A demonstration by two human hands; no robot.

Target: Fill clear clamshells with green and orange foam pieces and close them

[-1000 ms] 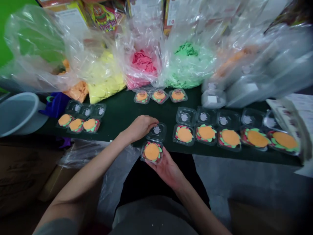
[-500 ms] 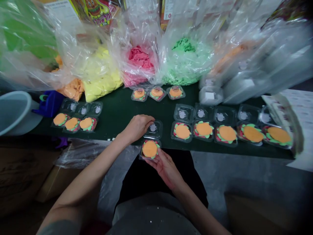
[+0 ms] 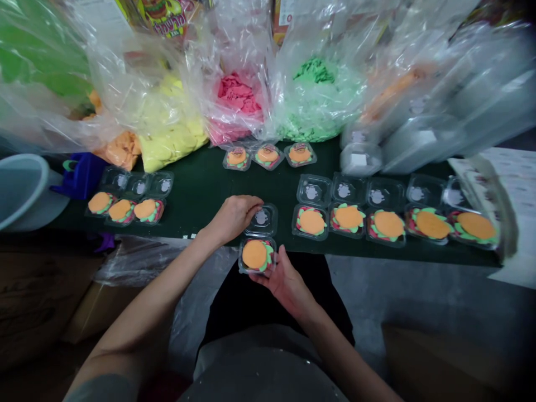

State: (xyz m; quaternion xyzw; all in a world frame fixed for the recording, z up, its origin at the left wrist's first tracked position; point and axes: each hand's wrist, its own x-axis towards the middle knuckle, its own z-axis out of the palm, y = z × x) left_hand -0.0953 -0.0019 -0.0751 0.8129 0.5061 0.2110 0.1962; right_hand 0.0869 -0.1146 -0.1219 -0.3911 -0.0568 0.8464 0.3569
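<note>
At the table's front edge lies an open clear plastic clamshell box [image 3: 261, 272], its lid [image 3: 263, 223] folded back on the table. Inside is a burger-shaped stack [image 3: 254, 254] with a round orange top and green and pink layers showing mostly at its right. The fingers of my left hand [image 3: 237, 219] are pinched together at the lid's far left corner. My right hand [image 3: 290, 287] holds the box's near right side from below, the thumb raised along the right edge and some fingers hidden underneath.
Several open boxes with burger stacks [image 3: 347, 218] line the right; three more [image 3: 120, 211] stand left. Three closed boxes [image 3: 267, 156] sit behind. Bags of yellow [image 3: 173, 137], pink [image 3: 238, 95] and green pieces [image 3: 316, 72] line the back. A tub [image 3: 33, 190] stands far left.
My right thumb has come off the burger stack to the box's right side. The stack now sits further left in its box. My left hand stays at the lid.
</note>
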